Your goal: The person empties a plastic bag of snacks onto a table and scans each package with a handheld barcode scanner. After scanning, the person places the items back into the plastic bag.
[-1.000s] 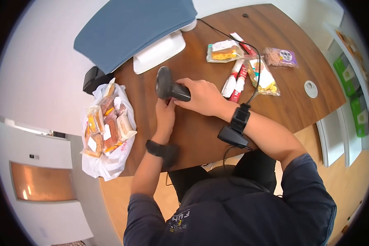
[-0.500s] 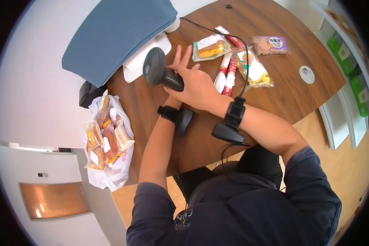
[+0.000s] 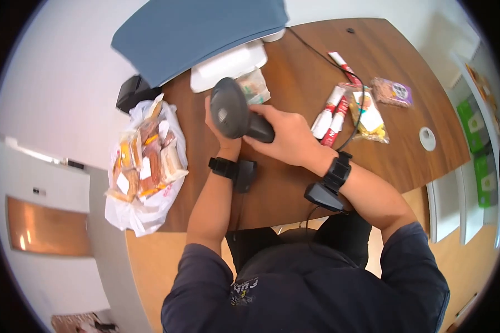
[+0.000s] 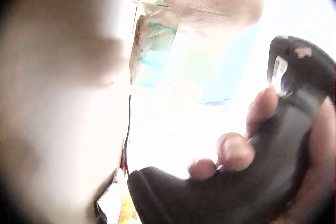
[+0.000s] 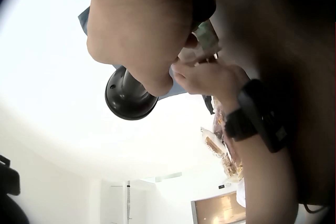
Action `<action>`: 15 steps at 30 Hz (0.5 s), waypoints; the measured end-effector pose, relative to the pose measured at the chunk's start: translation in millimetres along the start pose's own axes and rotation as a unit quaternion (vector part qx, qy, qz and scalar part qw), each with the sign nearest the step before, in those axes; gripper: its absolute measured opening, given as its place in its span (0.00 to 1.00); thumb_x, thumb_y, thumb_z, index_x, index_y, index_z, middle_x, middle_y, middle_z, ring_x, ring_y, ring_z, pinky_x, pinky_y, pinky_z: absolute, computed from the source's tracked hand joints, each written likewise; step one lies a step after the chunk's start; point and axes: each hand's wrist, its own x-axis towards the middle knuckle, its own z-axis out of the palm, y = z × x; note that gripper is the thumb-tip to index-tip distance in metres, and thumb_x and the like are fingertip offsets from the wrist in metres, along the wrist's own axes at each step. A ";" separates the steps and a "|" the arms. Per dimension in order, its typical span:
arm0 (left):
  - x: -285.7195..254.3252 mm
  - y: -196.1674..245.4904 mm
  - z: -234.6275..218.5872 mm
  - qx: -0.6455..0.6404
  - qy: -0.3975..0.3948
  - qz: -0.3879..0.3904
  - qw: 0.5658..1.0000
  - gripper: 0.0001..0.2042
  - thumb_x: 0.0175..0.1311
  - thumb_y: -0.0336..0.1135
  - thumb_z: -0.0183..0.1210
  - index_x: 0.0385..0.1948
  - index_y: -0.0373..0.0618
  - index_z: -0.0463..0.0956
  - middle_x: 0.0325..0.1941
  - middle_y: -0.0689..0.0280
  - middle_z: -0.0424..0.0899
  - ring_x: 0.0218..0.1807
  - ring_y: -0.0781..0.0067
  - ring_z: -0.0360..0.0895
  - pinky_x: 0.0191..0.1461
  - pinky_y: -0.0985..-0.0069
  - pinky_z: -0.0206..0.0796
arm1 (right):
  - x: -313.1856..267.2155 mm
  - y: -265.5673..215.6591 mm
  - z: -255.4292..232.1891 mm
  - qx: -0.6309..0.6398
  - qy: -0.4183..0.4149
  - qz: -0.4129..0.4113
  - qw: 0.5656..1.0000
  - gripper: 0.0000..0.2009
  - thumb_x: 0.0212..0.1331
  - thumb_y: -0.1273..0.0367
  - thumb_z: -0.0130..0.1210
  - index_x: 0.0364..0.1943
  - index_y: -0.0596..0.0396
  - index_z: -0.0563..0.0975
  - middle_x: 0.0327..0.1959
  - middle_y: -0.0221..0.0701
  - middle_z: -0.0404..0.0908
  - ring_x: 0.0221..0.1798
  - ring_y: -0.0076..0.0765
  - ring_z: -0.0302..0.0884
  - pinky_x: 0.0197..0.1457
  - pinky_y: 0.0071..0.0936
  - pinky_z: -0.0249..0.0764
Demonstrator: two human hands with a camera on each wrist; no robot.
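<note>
My right hand (image 3: 291, 139) grips a dark handheld barcode scanner (image 3: 229, 108) by its handle, with the fingers curled round it in the left wrist view. Below the scanner head, my left hand (image 5: 207, 79) is mostly hidden in the head view. It holds a clear snack packet (image 3: 254, 86) with pale green print, which shows beyond the scanner. The right wrist view shows the left fingers bent at the packet's edge (image 5: 208, 36). Both wrists wear black straps with small cameras.
A white plastic bag (image 3: 166, 208) heaped with wrapped breads sits at the table's left edge. Red-and-white tubes (image 3: 332, 114), a yellow snack packet (image 3: 369, 119) and a purple-labelled packet (image 3: 391, 91) lie to the right. A white tray (image 3: 228, 66) stands under a blue panel (image 3: 205, 30); a black cable crosses the table.
The left hand has reached across to the packet among the right-hand snacks and brought it left, near the white tray, with its green-printed side now showing. The right hand keeps hold of the scanner.
</note>
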 end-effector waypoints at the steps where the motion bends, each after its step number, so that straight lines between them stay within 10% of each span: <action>1: 6.2 18.9 -15.1 0.010 0.014 -0.009 1.000 0.14 0.75 0.42 0.49 0.44 0.40 0.73 0.39 0.66 0.79 0.42 0.76 0.76 0.46 0.75 0.72 | 0.4 -1.9 -0.1 0.004 -0.004 0.018 1.000 0.26 0.51 0.62 0.68 0.53 0.55 0.74 0.35 0.46 0.83 0.38 0.50 0.84 0.40 0.37 0.80; 4: 4.0 38.4 -50.8 -0.257 0.131 -0.313 0.905 0.13 0.76 0.45 0.47 0.39 0.45 0.73 0.32 0.72 0.77 0.29 0.89 0.69 0.29 0.87 0.66 | -1.0 3.7 7.1 0.081 -0.040 0.099 0.991 0.25 0.53 0.62 0.66 0.54 0.59 0.75 0.34 0.46 0.84 0.37 0.47 0.85 0.43 0.34 0.80; 9: 2.5 43.8 -73.0 -0.300 0.153 -0.369 0.867 0.13 0.76 0.45 0.47 0.39 0.46 0.73 0.30 0.75 0.74 0.27 0.88 0.70 0.28 0.87 0.66 | 1.7 2.9 8.7 0.183 -0.109 0.278 0.937 0.25 0.56 0.64 0.66 0.54 0.66 0.74 0.30 0.38 0.83 0.27 0.27 0.81 0.36 0.27 0.76; 15: 9.9 52.7 -66.4 -0.345 0.132 -0.385 0.846 0.14 0.76 0.44 0.48 0.39 0.44 0.75 0.28 0.77 0.72 0.25 0.91 0.64 0.25 0.87 0.58 | 2.1 -0.3 9.4 0.137 -0.143 0.263 0.944 0.25 0.56 0.65 0.66 0.55 0.67 0.74 0.28 0.35 0.82 0.26 0.22 0.79 0.30 0.22 0.74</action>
